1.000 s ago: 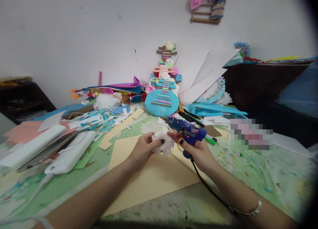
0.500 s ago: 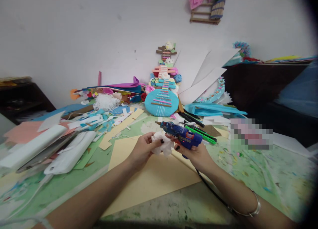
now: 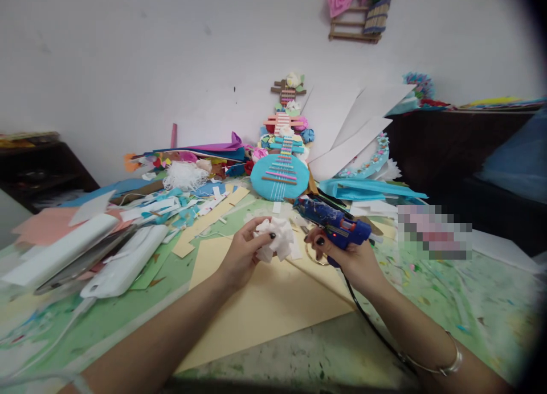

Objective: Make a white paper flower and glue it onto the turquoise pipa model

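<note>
My left hand (image 3: 243,253) is closed on a white paper flower (image 3: 276,238), held just above a cream sheet of card (image 3: 260,303) on the table. My right hand (image 3: 348,256) grips a blue hot glue gun (image 3: 335,222) with a red light on its side. Its nozzle points left, a little apart from the flower. A black cord (image 3: 367,323) runs from the gun back along my right forearm, which wears a silver bangle (image 3: 444,362).
A turquoise paper guitar (image 3: 280,175) leans on the wall behind. Paper scraps and strips (image 3: 179,206) litter the left; white foam pieces (image 3: 123,266) lie at the near left. White sheets (image 3: 346,146) and blue paper (image 3: 363,188) sit at the right, beside a dark cabinet (image 3: 461,149).
The glue gun's nozzle was against the flower half a second ago; it has since drawn back to the right, and my left hand has turned the flower slightly.
</note>
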`<state>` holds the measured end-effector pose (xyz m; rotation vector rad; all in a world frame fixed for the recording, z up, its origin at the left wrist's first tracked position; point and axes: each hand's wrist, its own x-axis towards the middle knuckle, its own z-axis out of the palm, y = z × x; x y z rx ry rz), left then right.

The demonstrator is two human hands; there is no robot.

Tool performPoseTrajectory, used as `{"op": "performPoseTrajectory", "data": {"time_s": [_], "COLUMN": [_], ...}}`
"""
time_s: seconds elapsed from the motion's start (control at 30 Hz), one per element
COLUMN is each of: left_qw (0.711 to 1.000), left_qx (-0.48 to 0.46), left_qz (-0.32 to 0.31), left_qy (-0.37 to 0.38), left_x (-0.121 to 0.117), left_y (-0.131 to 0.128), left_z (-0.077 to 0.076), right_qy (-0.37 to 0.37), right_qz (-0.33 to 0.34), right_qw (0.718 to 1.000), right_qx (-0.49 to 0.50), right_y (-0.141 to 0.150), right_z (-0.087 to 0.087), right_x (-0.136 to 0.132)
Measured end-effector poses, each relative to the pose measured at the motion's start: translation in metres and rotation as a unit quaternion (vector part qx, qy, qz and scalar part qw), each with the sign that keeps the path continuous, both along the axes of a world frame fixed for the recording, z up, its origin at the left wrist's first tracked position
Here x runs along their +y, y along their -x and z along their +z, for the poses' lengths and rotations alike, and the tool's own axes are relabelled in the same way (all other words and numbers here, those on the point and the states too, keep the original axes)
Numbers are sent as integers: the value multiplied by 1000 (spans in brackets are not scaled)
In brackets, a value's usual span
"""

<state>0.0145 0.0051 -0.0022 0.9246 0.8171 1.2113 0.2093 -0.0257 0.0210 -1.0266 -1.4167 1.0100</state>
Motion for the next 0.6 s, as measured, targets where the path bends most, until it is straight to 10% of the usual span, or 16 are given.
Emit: {"op": "performPoseTrajectory", "data": {"time_s": [0.6], "left_qw": [999], "left_qx": [1], "left_qz": [-2], "left_qy": [-33], "left_x": [0], "left_y": [5], "left_z": [7], "right_qy": [11], "right_qz": [28], "right_qw": [989], "right_qx": [-142], "right_y": [-5], "right_z": [3], "right_x": [3]}}
